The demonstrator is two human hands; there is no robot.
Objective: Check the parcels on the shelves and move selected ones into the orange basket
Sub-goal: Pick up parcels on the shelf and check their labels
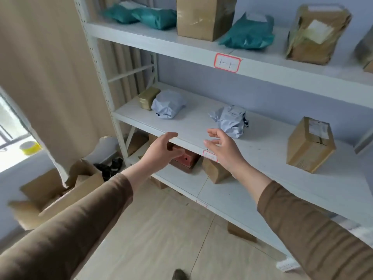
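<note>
Reaching for the crumpled grey parcel on the middle shelf

We should bring both hands around the grey mailer bag (230, 120) and lift it clear of the middle shelf (193, 126) by its bulk, not its loose plastic; our left hand (161, 151) and right hand (223, 150) hover at the shelf edge, fingers loosely spread and holding nothing, the right just short of the bag, and the orange basket is out of view

Teal bags (155, 17); brown boxes (309, 144); white shelf (191, 126).
</note>
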